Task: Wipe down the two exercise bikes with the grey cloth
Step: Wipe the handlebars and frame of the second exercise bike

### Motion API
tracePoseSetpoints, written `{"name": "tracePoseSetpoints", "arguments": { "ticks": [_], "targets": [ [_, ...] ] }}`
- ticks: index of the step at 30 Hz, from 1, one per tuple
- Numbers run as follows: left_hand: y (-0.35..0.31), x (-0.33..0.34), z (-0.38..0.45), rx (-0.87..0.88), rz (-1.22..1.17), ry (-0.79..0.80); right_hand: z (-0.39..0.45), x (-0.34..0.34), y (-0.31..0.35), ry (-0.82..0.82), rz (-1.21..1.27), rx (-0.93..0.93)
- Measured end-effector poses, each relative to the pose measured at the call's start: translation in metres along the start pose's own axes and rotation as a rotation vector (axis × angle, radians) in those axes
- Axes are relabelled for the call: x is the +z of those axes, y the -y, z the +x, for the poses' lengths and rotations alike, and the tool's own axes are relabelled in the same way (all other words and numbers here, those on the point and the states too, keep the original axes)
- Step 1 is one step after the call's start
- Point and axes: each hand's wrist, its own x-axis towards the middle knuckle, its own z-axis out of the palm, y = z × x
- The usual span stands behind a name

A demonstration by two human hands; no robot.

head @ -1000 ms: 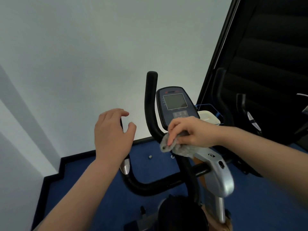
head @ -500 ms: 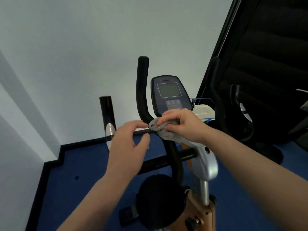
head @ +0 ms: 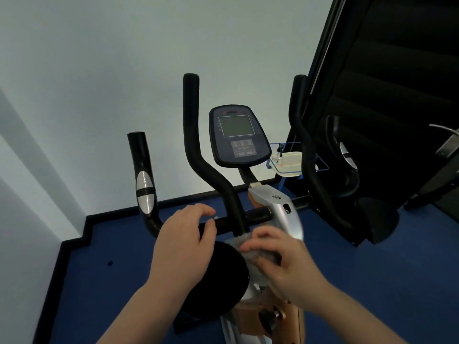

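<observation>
An exercise bike stands in front of me with a dark console (head: 238, 135), black handlebars (head: 198, 155) and a silver stem cover (head: 280, 209). My right hand (head: 280, 264) holds the grey cloth (head: 258, 256) against the lower stem beside the black round seat (head: 223, 276); the hand is blurred. My left hand (head: 183, 244) hovers over the crossbar (head: 253, 216) with fingers loosely spread, holding nothing. The left side handle (head: 144, 184) with its silver sensor pad rises at the left.
A white wall lies ahead and to the left, with a black skirting and blue floor (head: 111, 244). A second black handlebar set (head: 342, 155) and a dark panel (head: 397, 95) stand on the right. A small white tray in a blue wire holder (head: 288, 162) sits behind the console.
My right hand has carried the cloth down from the base of the console to the lower stem. My left hand dropped lower and towards me. The view tilted down.
</observation>
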Motion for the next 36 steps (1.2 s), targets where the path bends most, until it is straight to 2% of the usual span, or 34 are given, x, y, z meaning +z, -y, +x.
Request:
{"name": "tracePoseSetpoints", "arguments": {
  "ticks": [4, 8, 10, 13, 15, 17, 20, 22, 25, 29, 33, 36],
  "targets": [
    [0.001, 0.003, 0.004, 0.036, 0.179, 0.116, -0.011, 0.004, 0.003, 0.005, 0.133, 0.085],
    [0.003, 0.005, 0.006, 0.094, 0.307, 0.165, 0.019, -0.024, 0.003, -0.381, -0.013, -0.012],
    [0.004, 0.006, 0.006, 0.096, 0.311, 0.164, 0.040, -0.026, 0.002, -0.469, -0.117, 0.055],
    [0.005, 0.006, 0.005, 0.086, 0.296, 0.163, 0.057, 0.005, 0.001, -0.362, -0.371, 0.114],
    [0.005, 0.007, 0.005, 0.087, 0.293, 0.159, 0.050, 0.018, -0.001, -0.332, -0.372, 0.102],
    [0.006, 0.008, 0.005, 0.086, 0.288, 0.152, 0.036, 0.010, -0.006, -0.285, -0.382, 0.051],
    [0.006, 0.007, 0.005, 0.084, 0.279, 0.146, 0.039, -0.014, -0.008, -0.201, -0.595, -0.001],
    [0.006, 0.008, 0.006, 0.082, 0.275, 0.146, 0.062, -0.021, -0.006, -0.206, -0.696, 0.065],
    [0.005, 0.008, 0.006, 0.077, 0.261, 0.151, 0.076, -0.007, -0.001, -0.262, -0.646, 0.128],
    [0.006, 0.006, 0.004, 0.069, 0.235, 0.150, 0.044, 0.003, -0.002, -0.261, -0.368, 0.110],
    [0.003, 0.006, 0.005, 0.056, 0.223, 0.153, 0.046, -0.023, -0.014, -0.209, -0.602, 0.117],
    [0.004, 0.006, 0.005, 0.045, 0.226, 0.156, 0.057, -0.009, -0.006, -0.280, -0.590, 0.180]
  ]
}}
